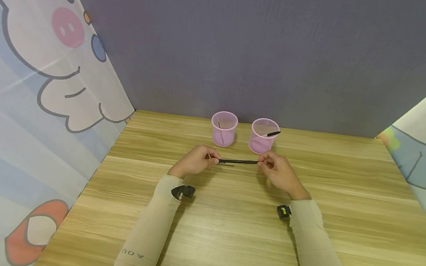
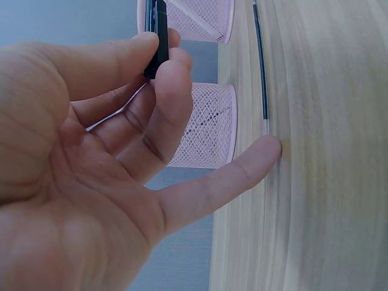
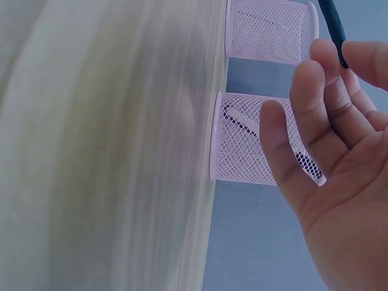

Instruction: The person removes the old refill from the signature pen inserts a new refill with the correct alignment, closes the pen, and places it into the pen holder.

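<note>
Level above the table, a slim black pen (image 1: 239, 161) stretches between both hands. My left hand (image 1: 196, 161) pinches its thicker end between thumb and fingers. At the other, tapered end, the thumb and fingertips of my right hand (image 1: 277, 171) pinch it. On the wood below lies a thin dark pen refill (image 2: 261, 66) with a clear end; the left little finger reaches out to that end in the left wrist view. Another thin strip shows among the curled left fingers, partly hidden.
Two pink mesh cups stand behind the hands, near the dark back wall. A thin dark stick leans in the left cup (image 1: 223, 139); a pen with a black end (image 1: 274, 134) leans in the right cup (image 1: 260, 146). Cartoon-printed curtains (image 1: 8, 127) hang at both sides of the wooden table (image 1: 224, 239).
</note>
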`<state>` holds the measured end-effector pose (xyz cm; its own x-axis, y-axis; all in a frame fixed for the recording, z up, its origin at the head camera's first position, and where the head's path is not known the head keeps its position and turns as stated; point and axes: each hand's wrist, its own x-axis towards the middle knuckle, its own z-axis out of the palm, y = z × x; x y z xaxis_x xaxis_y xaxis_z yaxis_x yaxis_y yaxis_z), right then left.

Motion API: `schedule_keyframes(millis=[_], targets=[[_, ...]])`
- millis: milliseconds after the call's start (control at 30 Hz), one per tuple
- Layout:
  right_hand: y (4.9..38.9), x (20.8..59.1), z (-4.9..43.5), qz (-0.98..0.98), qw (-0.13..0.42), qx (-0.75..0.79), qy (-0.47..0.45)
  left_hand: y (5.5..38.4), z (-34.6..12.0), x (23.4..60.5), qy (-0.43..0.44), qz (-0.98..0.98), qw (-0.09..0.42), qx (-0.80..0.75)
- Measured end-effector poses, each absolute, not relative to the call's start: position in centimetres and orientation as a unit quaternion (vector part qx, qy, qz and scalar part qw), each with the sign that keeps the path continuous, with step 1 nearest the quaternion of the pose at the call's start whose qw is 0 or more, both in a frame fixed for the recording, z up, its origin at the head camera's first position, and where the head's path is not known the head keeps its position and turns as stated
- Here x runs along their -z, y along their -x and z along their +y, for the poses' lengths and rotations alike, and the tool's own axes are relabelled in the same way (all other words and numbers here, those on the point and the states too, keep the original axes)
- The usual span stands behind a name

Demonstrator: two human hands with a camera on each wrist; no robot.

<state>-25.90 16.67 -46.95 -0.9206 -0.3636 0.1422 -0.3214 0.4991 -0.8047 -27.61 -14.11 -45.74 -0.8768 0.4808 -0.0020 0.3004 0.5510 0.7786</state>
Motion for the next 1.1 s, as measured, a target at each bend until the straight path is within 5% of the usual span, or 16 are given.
schedule_keyframes(millis=[1100], targets=[[25.94,47.17,16.53,0.874,0.030,0.446,0.191,27.51,-13.99,45.54,-0.227,0.878,0.105,-0.409]])
